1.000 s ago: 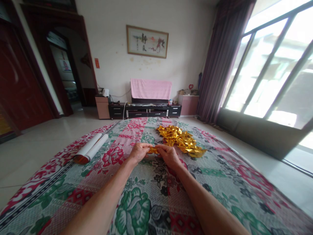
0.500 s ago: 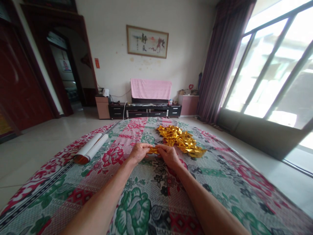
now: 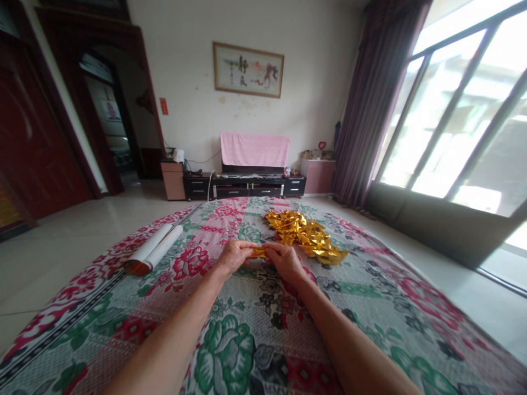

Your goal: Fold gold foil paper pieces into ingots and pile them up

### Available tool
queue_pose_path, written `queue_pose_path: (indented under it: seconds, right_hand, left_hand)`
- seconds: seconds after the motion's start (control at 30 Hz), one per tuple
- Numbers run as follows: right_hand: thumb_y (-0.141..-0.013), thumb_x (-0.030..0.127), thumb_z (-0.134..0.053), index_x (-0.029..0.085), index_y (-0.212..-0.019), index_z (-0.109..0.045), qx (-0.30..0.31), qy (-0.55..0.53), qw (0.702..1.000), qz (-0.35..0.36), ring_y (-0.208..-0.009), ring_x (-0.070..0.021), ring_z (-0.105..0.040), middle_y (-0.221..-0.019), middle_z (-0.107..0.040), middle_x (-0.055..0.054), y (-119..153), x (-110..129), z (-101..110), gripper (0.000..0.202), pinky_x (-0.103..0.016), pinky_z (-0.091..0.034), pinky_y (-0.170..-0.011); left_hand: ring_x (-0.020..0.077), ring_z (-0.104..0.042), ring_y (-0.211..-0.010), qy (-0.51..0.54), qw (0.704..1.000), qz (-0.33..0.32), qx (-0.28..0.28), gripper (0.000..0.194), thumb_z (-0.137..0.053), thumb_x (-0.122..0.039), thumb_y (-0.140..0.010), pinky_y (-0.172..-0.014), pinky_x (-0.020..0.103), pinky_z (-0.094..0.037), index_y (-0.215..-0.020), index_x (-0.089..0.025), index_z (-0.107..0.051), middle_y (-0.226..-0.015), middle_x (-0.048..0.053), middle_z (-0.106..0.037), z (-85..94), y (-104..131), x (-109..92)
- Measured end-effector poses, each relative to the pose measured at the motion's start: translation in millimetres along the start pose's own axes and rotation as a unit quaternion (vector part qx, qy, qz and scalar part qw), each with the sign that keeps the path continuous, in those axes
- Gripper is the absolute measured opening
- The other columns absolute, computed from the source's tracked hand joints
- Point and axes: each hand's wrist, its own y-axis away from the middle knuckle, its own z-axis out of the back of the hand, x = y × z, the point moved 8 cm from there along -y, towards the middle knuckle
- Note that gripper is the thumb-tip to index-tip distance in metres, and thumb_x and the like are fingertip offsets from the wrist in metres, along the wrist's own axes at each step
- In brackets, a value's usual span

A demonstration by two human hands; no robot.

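A small piece of gold foil paper [image 3: 259, 253] is stretched between my two hands, above the flowered cloth [image 3: 222, 291]. My left hand [image 3: 235, 257] pinches its left end between thumb and fingers. The right end is pinched in my right hand [image 3: 285, 260]. Just beyond and to the right of my right hand lies a pile of shiny folded gold pieces [image 3: 304, 233]. The foil is partly covered by my fingertips, so its exact shape is hard to make out.
Two white rolls [image 3: 154, 249] with a coppery end lie on the cloth at the left. Past the far edge stand a low black cabinet [image 3: 249, 189] and a pink cloth [image 3: 255, 149] over a dark object. A window [image 3: 453, 120] is at the right.
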Motion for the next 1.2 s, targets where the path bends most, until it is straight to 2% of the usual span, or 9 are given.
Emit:
queue_pose_path:
  seconds: [0.5,0.7,1.07,1.2]
  right_hand:
    - [-0.074,0.034,-0.051,0.018,-0.093,-0.069,0.001,0.024,1.0,0.015,-0.057,-0.0112,-0.056,-0.076,-0.067,-0.002,0.2,0.4,-0.4,0.031,-0.021,-0.047,-0.052]
    - [-0.073,0.034,-0.052,0.018,-0.091,-0.07,0.003,0.006,1.0,0.007,-0.062,-0.0124,-0.058,-0.079,-0.067,-0.002,0.6,1.8,-1.0,0.03,-0.021,-0.048,-0.053]
    - [-0.073,0.035,-0.052,0.018,-0.091,-0.069,0.005,-0.003,1.0,-0.001,-0.063,-0.0133,-0.058,-0.079,-0.067,-0.001,0.8,-0.7,-2.0,0.03,-0.022,-0.05,-0.052]
    - [-0.073,0.034,-0.052,0.017,-0.091,-0.069,0.007,0.012,1.0,-0.001,-0.059,-0.0117,-0.056,-0.076,-0.067,-0.001,1.1,0.7,-1.5,0.03,-0.021,-0.048,-0.051]
  left_hand:
    - [0.0157,-0.065,-0.067,-0.006,1.0,0.0,-0.004,0.029,-0.056,-0.014,-0.067,-0.047,0.017,-0.044,-0.094,-0.011,-0.067,-0.078,0.008,-0.07,-1.6,1.3,-1.3]
    - [0.0166,-0.065,-0.067,-0.017,1.0,-0.009,-0.019,0.03,-0.056,-0.016,-0.066,-0.047,0.018,-0.044,-0.094,-0.011,-0.068,-0.075,0.008,-0.07,1.0,-0.3,-2.5]
    - [0.0164,-0.065,-0.068,-0.012,1.0,0.0,-0.006,0.031,-0.055,-0.015,-0.067,-0.047,0.018,-0.044,-0.095,-0.011,-0.067,-0.076,0.008,-0.07,-0.8,2.0,-3.3]
    - [0.0159,-0.064,-0.066,-0.023,1.0,-0.005,-0.014,0.03,-0.055,-0.014,-0.067,-0.047,0.019,-0.044,-0.095,-0.011,-0.067,-0.076,0.008,-0.07,1.1,1.5,-3.6]
